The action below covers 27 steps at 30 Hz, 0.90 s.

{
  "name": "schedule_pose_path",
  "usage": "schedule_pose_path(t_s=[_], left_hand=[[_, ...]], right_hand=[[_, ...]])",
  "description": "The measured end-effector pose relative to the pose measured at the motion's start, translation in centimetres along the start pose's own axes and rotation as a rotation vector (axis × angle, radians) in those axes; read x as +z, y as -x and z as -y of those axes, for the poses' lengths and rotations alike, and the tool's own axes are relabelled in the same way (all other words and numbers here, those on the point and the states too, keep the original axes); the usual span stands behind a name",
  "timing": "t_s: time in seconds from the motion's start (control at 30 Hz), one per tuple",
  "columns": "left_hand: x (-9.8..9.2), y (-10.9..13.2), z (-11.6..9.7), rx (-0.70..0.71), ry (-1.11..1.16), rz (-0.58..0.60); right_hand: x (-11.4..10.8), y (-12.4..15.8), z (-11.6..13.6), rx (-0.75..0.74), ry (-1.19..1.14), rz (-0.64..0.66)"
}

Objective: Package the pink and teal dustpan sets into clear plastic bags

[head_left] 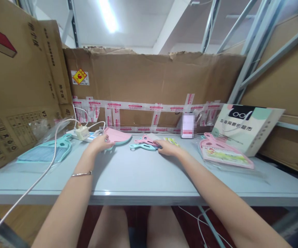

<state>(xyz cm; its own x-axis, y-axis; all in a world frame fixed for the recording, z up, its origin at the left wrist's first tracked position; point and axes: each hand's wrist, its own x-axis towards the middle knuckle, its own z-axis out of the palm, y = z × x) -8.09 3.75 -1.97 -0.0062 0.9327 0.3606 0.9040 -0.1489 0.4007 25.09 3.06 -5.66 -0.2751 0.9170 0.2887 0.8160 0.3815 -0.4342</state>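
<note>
On grey counter [138, 175], far side: left hand [99, 142] rests on pink dustpan [118, 135], grip narrow around its edge. Right hand [168, 147] lies flat, grip loose, touching small pink and teal brushes [145, 143]. Packaged pink dustpan set [223, 151] lies to right.

A blurred patch hides the face of the small upright object [188, 126] at the back of the table [144, 172], leaving its markings unreadable. The left hand [100, 142] covers the near edge of the pink dustpan [118, 136], while the right hand [168, 147] hides the ends of the pink and teal handles [145, 143]. The white cable [22, 196] runs out at the lower left corner, and print on the packaged pink set [225, 153] is too small to read.
</note>
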Motion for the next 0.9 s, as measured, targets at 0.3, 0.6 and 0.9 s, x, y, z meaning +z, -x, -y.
schedule_pose_path(t_s=[0.3, 0.6, 0.9], left_hand=[[-0.2, 0.8, -0.4, 0.031, -0.111, 0.142], [-1.1, 1.5, -1.1, 0.050, -0.155, 0.084], [-1.6, 1.5, -2.2, 0.152, 0.301, -0.537]], right_hand=[[-0.3, 0.5, -0.1, -0.102, 0.305, 0.086], [-0.4, 1.0, 0.0, -0.136, 0.380, 0.064], [1.3, 0.6, 0.6, -0.129, 0.410, -0.014]])
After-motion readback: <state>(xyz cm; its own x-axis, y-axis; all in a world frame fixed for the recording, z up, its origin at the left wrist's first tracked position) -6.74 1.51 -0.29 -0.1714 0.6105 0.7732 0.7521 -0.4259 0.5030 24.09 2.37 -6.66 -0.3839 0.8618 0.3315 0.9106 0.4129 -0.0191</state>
